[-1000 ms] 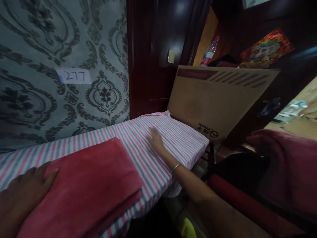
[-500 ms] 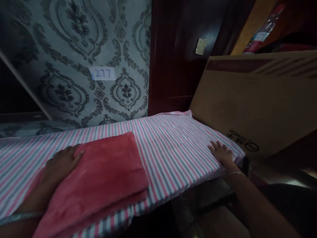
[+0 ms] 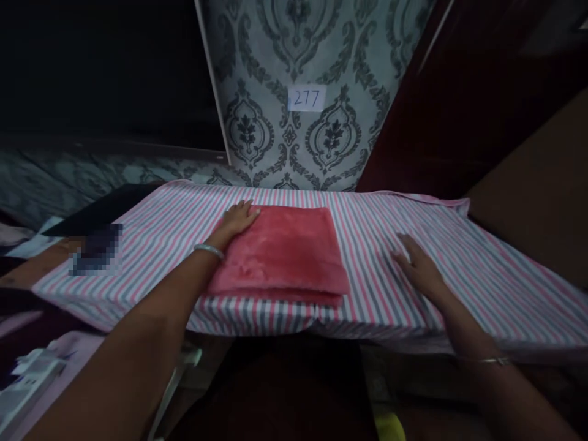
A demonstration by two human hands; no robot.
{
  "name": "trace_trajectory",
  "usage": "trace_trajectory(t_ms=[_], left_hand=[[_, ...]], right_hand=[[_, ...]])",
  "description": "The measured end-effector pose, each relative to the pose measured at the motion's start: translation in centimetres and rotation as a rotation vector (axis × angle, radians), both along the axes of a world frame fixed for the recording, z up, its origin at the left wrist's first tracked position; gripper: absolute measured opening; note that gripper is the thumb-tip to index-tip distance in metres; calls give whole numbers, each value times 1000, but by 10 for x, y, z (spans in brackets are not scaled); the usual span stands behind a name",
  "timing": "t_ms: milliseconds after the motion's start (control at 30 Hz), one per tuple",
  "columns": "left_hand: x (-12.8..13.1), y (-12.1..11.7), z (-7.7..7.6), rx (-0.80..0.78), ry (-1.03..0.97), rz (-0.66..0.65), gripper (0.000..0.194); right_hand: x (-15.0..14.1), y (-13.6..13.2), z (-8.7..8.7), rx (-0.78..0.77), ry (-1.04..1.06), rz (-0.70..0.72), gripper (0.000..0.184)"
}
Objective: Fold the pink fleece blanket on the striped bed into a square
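A folded red plush cloth (image 3: 285, 251) lies flat on a striped pink, grey and white sheet (image 3: 372, 275) that covers a long table. My left hand (image 3: 239, 218) rests on the cloth's upper left corner, palm down, with its fingers spread. To the right of the cloth, my right hand (image 3: 417, 266) is over the striped sheet, fingers apart and slightly blurred. Nothing is held in it. Whether that palm touches the sheet I cannot tell.
A dark screen (image 3: 105, 73) hangs on the patterned wall, beside a paper label marked 277 (image 3: 307, 98). A cardboard box (image 3: 542, 177) stands at the right. A white power strip (image 3: 34, 386) is at the lower left.
The view has swung left. My right hand has left the sheet's right end and come in nearer the red cloth. My left hand stays on the cloth's left side.
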State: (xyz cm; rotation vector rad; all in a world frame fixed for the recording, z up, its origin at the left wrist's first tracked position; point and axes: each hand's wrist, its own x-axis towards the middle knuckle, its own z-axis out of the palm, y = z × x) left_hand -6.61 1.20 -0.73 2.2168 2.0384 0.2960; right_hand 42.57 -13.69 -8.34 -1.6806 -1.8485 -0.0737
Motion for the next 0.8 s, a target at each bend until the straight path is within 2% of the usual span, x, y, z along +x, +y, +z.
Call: trace_trajectory(t_ms=[67,133,233,333,433,567,700,800], left_hand=[[-9,-11,10,26,-40,-54,74],[-25,-35,18,97,-57,-215,76],[-53,-89,13,157,-42,-513,82],[-78,-137,-8,151,43,-593,87],[-88,-159,-28,159,96,-578,76],[-87,-164,-35,126,173,-637,76],[-92,-161,-30,96,181,-656,72],[-99,-155,-26,126,133,-657,72]], right_hand=[[-70,-9,12,-79,96,200,66],[-122,-25,20,-131,107,371,66],[-160,-43,20,-127,-3,516,73],[-167,-42,9,-54,-121,509,70],[-169,-33,0,-19,-191,479,66],[-174,-31,-3,-17,-278,486,75],[-176,-38,5,-22,-308,450,88],[-178,-42,15,47,-254,391,83]])
